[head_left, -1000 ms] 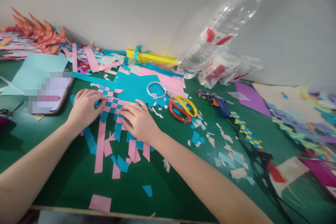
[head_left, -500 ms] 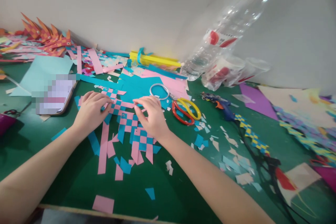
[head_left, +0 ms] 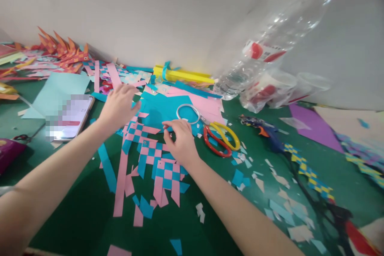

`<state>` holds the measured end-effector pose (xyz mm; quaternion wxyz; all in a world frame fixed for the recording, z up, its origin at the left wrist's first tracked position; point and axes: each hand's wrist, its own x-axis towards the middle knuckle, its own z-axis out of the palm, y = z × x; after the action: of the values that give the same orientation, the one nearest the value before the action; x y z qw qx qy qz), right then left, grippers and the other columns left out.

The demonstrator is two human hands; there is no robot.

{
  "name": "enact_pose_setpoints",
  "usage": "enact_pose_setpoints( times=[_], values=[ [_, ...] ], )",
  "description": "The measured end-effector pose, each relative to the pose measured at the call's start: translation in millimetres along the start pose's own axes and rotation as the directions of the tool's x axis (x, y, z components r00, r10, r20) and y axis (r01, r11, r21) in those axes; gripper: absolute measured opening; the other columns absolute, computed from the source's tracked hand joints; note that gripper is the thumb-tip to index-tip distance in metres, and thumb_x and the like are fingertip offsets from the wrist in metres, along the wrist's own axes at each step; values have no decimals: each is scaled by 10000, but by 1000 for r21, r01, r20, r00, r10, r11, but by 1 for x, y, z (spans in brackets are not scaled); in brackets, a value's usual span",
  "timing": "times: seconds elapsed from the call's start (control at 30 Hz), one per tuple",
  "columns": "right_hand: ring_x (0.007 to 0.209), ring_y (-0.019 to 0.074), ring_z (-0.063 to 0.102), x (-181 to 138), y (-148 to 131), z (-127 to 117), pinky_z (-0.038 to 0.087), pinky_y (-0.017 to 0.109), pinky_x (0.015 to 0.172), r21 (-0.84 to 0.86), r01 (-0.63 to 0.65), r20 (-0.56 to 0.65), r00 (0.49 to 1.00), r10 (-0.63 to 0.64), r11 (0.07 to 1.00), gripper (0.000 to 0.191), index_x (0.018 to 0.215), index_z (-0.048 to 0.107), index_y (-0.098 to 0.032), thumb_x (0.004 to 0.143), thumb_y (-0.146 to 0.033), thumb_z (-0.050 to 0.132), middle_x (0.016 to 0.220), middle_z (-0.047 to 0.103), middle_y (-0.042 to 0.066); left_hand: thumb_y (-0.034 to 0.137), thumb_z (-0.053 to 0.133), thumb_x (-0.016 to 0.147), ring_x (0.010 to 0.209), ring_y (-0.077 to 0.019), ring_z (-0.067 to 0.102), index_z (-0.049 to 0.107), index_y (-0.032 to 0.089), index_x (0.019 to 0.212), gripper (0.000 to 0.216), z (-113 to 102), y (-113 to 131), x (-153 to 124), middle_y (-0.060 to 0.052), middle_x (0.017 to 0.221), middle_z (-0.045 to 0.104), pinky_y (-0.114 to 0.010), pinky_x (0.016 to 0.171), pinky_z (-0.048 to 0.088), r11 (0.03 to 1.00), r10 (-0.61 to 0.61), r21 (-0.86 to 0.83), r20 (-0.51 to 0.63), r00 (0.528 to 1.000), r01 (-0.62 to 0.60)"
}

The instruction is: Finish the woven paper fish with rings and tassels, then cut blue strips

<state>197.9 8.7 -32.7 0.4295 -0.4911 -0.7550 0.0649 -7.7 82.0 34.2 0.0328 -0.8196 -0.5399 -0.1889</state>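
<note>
Several woven pink-and-blue paper pieces (head_left: 150,153) lie on the green table (head_left: 75,208), with loose pink strips (head_left: 120,184) and blue strips (head_left: 107,168) around them. My right hand (head_left: 180,141) rests at the pieces' right edge, fingers curved and apart, fingertips touching a blue paper sheet (head_left: 162,109). My left hand (head_left: 118,105) is raised above the table, fingers stretched toward a pile of pink and blue strips (head_left: 115,75) at the back; it holds nothing.
Red-and-yellow scissors (head_left: 220,139) and a clear tape ring (head_left: 188,113) lie right of my right hand. A phone (head_left: 70,117) lies to the left, a glue gun (head_left: 265,130) to the right. Plastic bottles (head_left: 270,44) lean on the wall. Paper scraps litter the table.
My left hand has lifted off the woven pieces and moved forward toward the back pile. My right hand slid right, uncovering the weave. The camera tilted slightly.
</note>
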Motion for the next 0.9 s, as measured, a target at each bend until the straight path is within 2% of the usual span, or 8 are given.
enact_pose_setpoints(
  times=[0.03, 0.13, 0.27, 0.37, 0.43, 0.53, 0.67, 0.9],
  values=[
    [918, 218, 609, 0, 0, 0, 395, 431, 963, -5, 2, 1, 1000, -2, 1000, 206, 1023, 610, -202, 878, -175, 466, 887, 683, 49, 340, 405, 934, 1255, -275, 418, 552, 82, 1238, 425, 1, -11, 15, -143, 1294, 564, -410, 1053, 332, 998, -65, -22, -5, 998, 65],
    [912, 213, 601, 2, 0, 1, 410, 416, 939, -28, 18, 14, 1000, -17, 999, 210, 1012, 617, -185, 870, -155, 465, 885, 681, 55, 311, 381, 933, 1245, -321, 405, 471, -23, 1294, 499, 9, -45, 52, -226, 1288, 546, -485, 1023, 338, 978, -207, -20, -35, 978, 206],
    [908, 213, 595, 4, -1, 0, 414, 415, 940, -45, 47, 30, 998, -46, 998, 210, 996, 621, -173, 864, -139, 462, 890, 680, 64, 293, 344, 943, 1252, -315, 393, 430, -54, 1314, 515, 25, -72, 85, -237, 1323, 512, -490, 1030, 318, 958, -287, -22, -55, 956, 286],
    [904, 214, 598, 5, -2, 0, 418, 418, 939, -36, 46, 17, 999, -46, 998, 202, 979, 621, -175, 866, -136, 458, 890, 685, 67, 235, 333, 938, 1324, -279, 309, 450, 4, 1329, 468, 33, -79, 100, -176, 1427, 436, -449, 1086, 242, 968, -253, -7, -46, 966, 253],
    [905, 211, 601, 5, -1, 0, 421, 418, 936, -26, 40, 16, 999, -39, 999, 204, 978, 619, -187, 872, -140, 452, 895, 687, 64, 245, 327, 948, 1344, -253, 269, 473, 36, 1324, 454, 36, -84, 109, -124, 1481, 386, -428, 1114, 193, 982, -188, 5, 11, 982, 188],
    [905, 202, 600, 5, 0, 0, 423, 412, 935, -19, 38, 12, 999, -37, 999, 198, 975, 619, -184, 876, -134, 455, 882, 686, 57, 221, 332, 950, 1308, -251, 282, 455, -6, 1323, 454, 41, -98, 124, -151, 1469, 398, -446, 1082, 241, 981, -194, 13, 69, 979, 193],
    [901, 199, 598, 6, 0, 0, 434, 408, 914, -30, 60, 5, 998, -60, 998, 194, 973, 622, -157, 872, -117, 461, 867, 681, 67, 97, 547, 803, 1277, -264, 287, 481, 12, 1286, 495, 51, -117, 145, -147, 1464, 417, -534, 1076, 215, 976, -219, 40, 134, 966, 216],
    [915, 197, 600, 6, 0, 1, 444, 416, 909, -24, 58, 37, 998, -57, 998, 222, 1012, 599, -185, 867, -92, 459, 895, 685, 56, 13, 544, 791, 1274, -243, 315, 583, 66, 1134, 350, 70, -133, 164, -104, 1420, 472, -548, 1087, 220, 988, -151, 41, 124, 981, 147]
  ],
)
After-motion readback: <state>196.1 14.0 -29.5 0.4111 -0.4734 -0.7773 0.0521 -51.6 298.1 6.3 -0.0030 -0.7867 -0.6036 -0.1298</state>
